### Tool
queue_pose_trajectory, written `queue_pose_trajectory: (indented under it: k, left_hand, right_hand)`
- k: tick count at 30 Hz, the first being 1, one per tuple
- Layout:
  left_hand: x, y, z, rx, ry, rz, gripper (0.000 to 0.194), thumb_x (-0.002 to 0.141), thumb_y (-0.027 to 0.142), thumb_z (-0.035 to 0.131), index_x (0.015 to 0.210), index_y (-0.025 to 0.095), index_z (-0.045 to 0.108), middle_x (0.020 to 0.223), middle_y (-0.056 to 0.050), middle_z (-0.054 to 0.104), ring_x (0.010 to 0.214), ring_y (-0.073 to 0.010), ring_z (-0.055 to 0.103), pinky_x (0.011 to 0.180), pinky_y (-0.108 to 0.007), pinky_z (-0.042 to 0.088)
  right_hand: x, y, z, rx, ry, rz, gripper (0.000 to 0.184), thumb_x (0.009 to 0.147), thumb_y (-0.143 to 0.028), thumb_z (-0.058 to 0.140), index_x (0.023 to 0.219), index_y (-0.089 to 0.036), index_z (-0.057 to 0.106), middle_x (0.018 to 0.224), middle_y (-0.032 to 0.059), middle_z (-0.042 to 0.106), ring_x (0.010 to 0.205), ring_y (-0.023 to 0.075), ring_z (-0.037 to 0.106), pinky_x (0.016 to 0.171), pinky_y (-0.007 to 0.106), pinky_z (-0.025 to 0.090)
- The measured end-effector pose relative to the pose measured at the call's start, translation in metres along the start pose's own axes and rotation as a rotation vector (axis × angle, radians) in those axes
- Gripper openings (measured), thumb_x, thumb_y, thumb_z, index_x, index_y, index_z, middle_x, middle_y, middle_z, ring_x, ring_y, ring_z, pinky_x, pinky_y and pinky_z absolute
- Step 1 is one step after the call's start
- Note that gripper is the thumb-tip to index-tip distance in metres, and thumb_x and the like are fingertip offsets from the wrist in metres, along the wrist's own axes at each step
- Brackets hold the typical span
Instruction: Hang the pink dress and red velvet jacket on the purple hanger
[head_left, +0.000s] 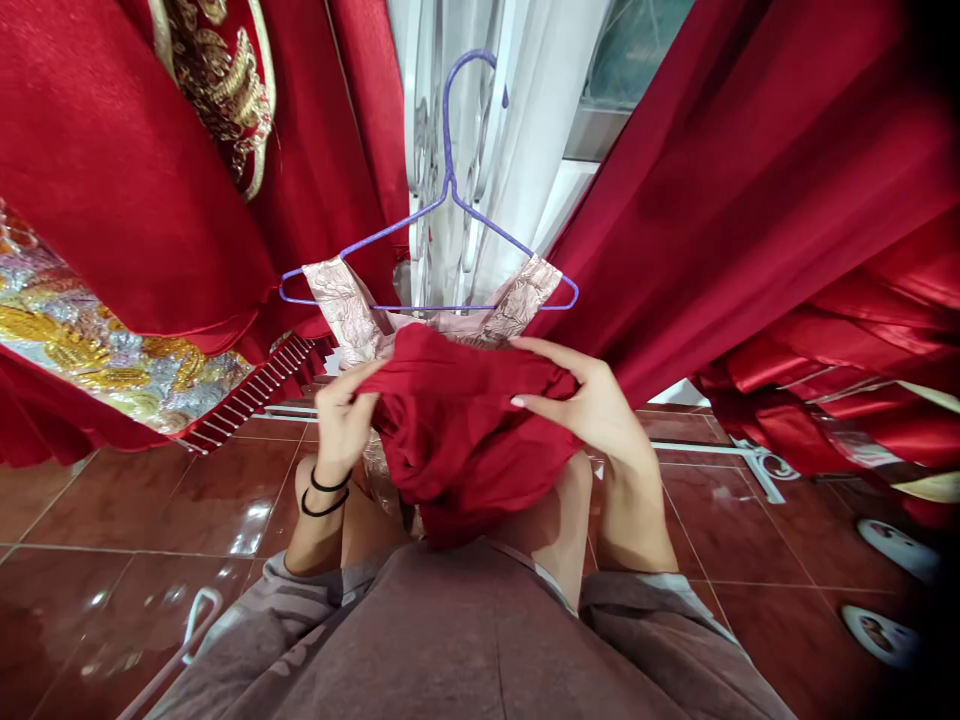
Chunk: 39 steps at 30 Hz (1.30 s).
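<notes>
Both hands pinch the bunched red cloth just below the purple hanger: left hand with fingers curled shut on its left edge, right hand with fingers closed over the top right. Pink straps sit on the hanger's 2 ends. Risk: a downward tug on the cloth could tilt the thin hanger, slip a strap off, or unhook it. Slick satin may slide out of a light pinch onto the tile floor.

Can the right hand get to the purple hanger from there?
Probably yes. The right hand grips the red cloth just under the purple hanger, with nothing between them, though it would have to loosen its grip first.
</notes>
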<state>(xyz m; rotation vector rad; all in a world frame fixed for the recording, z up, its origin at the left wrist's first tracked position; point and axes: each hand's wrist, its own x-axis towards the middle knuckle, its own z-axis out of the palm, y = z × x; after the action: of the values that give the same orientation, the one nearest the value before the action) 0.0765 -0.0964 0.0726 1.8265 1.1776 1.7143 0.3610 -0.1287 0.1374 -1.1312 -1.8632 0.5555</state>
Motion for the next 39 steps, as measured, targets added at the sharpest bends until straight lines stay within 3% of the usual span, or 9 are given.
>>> queue_pose_trajectory:
  k: [8, 11, 15, 18, 21, 27, 30, 34, 39]
  left_hand:
    - [0.0, 0.023, -0.016, 0.19, 0.238, 0.233, 0.018, 0.081, 0.019, 0.066, 0.095, 0.021, 0.075, 0.092, -0.003, 0.073, 0.09, -0.018, 0.066, 0.088, -0.033, 0.052]
    - [-0.002, 0.032, -0.021, 0.023, -0.113, 0.062, 0.025, 0.075, 0.026, 0.074, 0.099, 0.02, 0.073, 0.094, -0.005, 0.073, 0.086, -0.0185, 0.068, 0.081, -0.03, 0.055]
    - [0.003, 0.031, -0.023, -0.226, -0.676, -0.042, 0.083, 0.066, 0.05, 0.08, 0.139, 0.02, 0.053, 0.139, -0.016, 0.056, 0.124, -0.0318, 0.056, 0.102, -0.041, 0.048]
    - [0.008, 0.025, -0.013, -0.263, -0.59, -0.009, 0.093, 0.073, 0.059, 0.069, 0.152, 0.028, 0.032, 0.161, -0.01, 0.024, 0.148, -0.0339, 0.021, 0.116, -0.05, 0.03]
    - [0.02, 0.022, -0.002, -0.294, -0.53, -0.01, 0.081, 0.079, 0.055, 0.061, 0.151, 0.03, 0.035, 0.157, -0.009, 0.034, 0.147, -0.0316, 0.026, 0.115, -0.051, 0.033]
    - [0.048, 0.032, 0.007, -0.307, -1.184, -0.086, 0.048, 0.07, 0.034, 0.073, 0.116, 0.021, 0.069, 0.112, -0.011, 0.071, 0.112, -0.0289, 0.064, 0.095, -0.038, 0.052]
    - [0.044, 0.035, 0.006, -0.309, -1.312, -0.085, 0.046, 0.063, 0.029, 0.079, 0.108, 0.02, 0.07, 0.104, -0.008, 0.073, 0.1, -0.0264, 0.067, 0.084, -0.033, 0.055]
    - [0.021, 0.039, 0.003, -0.054, -1.202, -0.031, 0.026, 0.071, 0.03, 0.074, 0.094, 0.019, 0.068, 0.086, -0.004, 0.07, 0.078, -0.0203, 0.065, 0.068, -0.028, 0.05]
    - [0.004, 0.043, -0.001, 0.501, -0.634, 0.109, 0.009, 0.079, 0.019, 0.058, 0.071, 0.02, 0.063, 0.066, -0.001, 0.062, 0.063, -0.0168, 0.055, 0.067, -0.031, 0.041]
  right_hand:
    - [0.004, 0.003, 0.01, -0.313, 0.338, -0.103, 0.044, 0.074, -0.009, 0.056, 0.114, -0.023, 0.069, 0.084, 0.0015, 0.065, 0.081, 0.0193, 0.06, 0.079, 0.035, 0.049]
    - [0.008, 0.003, 0.019, -0.288, 0.51, -0.186, 0.033, 0.074, -0.007, 0.049, 0.094, -0.023, 0.07, 0.08, 0.0017, 0.063, 0.079, 0.0188, 0.058, 0.074, 0.034, 0.049]
    - [0.008, -0.004, 0.032, -0.217, 0.56, -0.252, 0.022, 0.074, -0.009, 0.049, 0.079, -0.023, 0.065, 0.076, 0.002, 0.06, 0.077, 0.0195, 0.056, 0.073, 0.036, 0.048]
    - [0.006, -0.011, 0.04, -0.193, 0.534, -0.246, 0.017, 0.075, -0.012, 0.05, 0.077, -0.023, 0.063, 0.077, 0.0043, 0.06, 0.078, 0.021, 0.056, 0.071, 0.037, 0.048]
    - [0.007, -0.019, 0.045, -0.125, 0.453, -0.3, 0.012, 0.077, -0.016, 0.053, 0.079, -0.023, 0.062, 0.079, 0.0046, 0.06, 0.078, 0.0204, 0.057, 0.069, 0.037, 0.048]
    - [0.009, -0.027, 0.037, 0.028, 0.349, -0.354, 0.016, 0.074, -0.01, 0.054, 0.083, -0.021, 0.061, 0.074, -0.0005, 0.06, 0.066, 0.0132, 0.055, 0.062, 0.027, 0.046]
    - [0.006, -0.019, 0.028, 0.007, 0.262, -0.215, 0.021, 0.068, -0.011, 0.056, 0.085, -0.019, 0.064, 0.068, -0.0031, 0.059, 0.059, 0.0114, 0.054, 0.058, 0.025, 0.046]
    - [0.001, -0.003, 0.023, -0.06, 0.147, -0.107, 0.016, 0.065, -0.015, 0.057, 0.078, -0.019, 0.066, 0.066, -0.0026, 0.064, 0.06, 0.0125, 0.058, 0.061, 0.025, 0.047]
    - [0.002, 0.001, 0.022, -0.055, 0.117, -0.011, 0.014, 0.069, -0.015, 0.06, 0.079, -0.018, 0.068, 0.069, -0.0018, 0.068, 0.062, 0.0136, 0.061, 0.063, 0.025, 0.048]
